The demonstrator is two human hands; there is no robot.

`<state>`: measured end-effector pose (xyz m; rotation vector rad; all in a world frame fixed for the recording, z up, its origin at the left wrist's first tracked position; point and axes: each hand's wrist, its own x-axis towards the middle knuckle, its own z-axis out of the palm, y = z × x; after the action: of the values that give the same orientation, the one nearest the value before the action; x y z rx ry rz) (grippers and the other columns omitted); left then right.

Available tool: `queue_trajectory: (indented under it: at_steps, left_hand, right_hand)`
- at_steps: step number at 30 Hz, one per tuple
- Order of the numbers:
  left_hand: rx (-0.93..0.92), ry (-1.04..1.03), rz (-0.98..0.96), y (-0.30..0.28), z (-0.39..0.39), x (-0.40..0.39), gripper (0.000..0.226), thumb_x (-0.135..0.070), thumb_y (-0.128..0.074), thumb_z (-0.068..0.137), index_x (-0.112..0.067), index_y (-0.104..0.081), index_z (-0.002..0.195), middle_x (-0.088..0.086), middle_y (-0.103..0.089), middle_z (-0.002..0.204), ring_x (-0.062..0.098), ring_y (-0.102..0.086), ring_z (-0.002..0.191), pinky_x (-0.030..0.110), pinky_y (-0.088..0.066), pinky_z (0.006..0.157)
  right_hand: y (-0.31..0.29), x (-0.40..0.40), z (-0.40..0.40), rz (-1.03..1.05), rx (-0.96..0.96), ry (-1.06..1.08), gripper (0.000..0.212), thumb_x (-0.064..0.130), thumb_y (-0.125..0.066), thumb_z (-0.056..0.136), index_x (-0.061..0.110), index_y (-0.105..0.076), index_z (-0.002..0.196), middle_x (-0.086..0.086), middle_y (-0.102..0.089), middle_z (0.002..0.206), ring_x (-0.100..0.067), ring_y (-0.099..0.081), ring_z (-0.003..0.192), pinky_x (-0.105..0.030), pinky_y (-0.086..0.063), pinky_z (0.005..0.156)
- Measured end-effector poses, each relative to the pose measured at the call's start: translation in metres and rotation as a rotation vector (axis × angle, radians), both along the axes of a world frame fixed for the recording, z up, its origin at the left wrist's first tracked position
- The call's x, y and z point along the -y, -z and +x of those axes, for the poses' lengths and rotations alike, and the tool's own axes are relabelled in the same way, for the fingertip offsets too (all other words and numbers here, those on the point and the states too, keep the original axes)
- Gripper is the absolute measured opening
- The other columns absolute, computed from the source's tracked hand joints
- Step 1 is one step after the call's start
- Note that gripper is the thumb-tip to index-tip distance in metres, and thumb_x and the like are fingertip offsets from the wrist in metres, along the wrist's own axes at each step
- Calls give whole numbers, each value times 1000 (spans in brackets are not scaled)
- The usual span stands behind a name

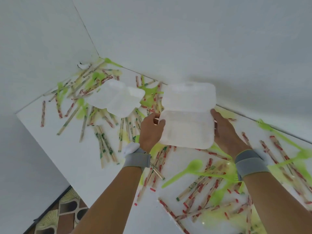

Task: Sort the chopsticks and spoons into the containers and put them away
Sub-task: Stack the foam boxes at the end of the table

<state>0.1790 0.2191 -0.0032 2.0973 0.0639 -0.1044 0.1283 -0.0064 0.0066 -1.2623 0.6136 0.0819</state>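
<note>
Loose cutlery crowds the white table [70, 149] on every side of the hands. Beyond the left fingertips a second white foam container [116, 98] lies hinged open on top of the heap, well apart from them, with paper-wrapped chopsticks [104, 142] fanning out under and around it. Below both wrists more wrapped chopsticks, red-printed and green-printed, lie crossed over one another, and a translucent lime-green plastic spoon [189, 169] rests between the forearms. More green plastic cutlery stretches off past the right wrist.

The left hand [150, 130] grips the left edge of a white foam clamshell container [187, 119], thumb curled over its near face, fingers behind. The right hand [226, 130] grips the opposite edge, fingers wrapped round the back, thumb on the rim. The container sits between the two hands, lifted above the clutter, its lid standing open away from the fingers toward the white wall [202, 39]. The foam is matte, smooth, soft-cornered and slightly dished. Grey fabric bands [137, 160] circle both wrists. A patterned floor [57, 215] shows off the table's left corner.
</note>
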Motion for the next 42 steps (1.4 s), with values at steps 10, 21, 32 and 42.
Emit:
queue_trajectory:
  at_steps: [10, 21, 32, 42]
  left_hand:
    - [-14, -352, -105, -4, 48, -84, 37, -49, -60, 95, -17, -55, 113, 3, -66, 96, 18, -64, 87, 30, -46, 68]
    - [-258, -565, -89, 32, 131, -158, 58, -29, -60, 99, 0, -31, 140, 18, -53, 138, 38, -62, 112, 31, -45, 65]
    - [-47, -561, -239, 18, 142, -178, 35, -14, -52, 96, -3, -40, 127, 13, -57, 114, 31, -61, 96, 37, -51, 81]
    - [37, -47, -275, -33, 109, -168, 31, -27, -58, 99, -23, -48, 129, 16, -67, 102, 19, -63, 77, 42, -58, 74]
  right_hand:
    - [-10, -74, 39, -18, 40, 140, 33, 35, -48, 107, 16, -56, 133, 3, -69, 115, -15, -68, 96, -34, -54, 74]
    - [22, -131, 67, -163, -101, 190, 26, 39, -45, 107, 20, -57, 121, 2, -65, 107, -15, -62, 86, -34, -49, 76]
    - [16, -134, 60, -232, -169, 227, 32, 38, -41, 108, 17, -55, 128, 1, -64, 104, -19, -60, 86, -30, -44, 64]
    - [-22, -137, 43, -228, -137, 231, 45, 48, -37, 108, 16, -53, 136, -1, -63, 110, -24, -62, 93, -37, -47, 84]
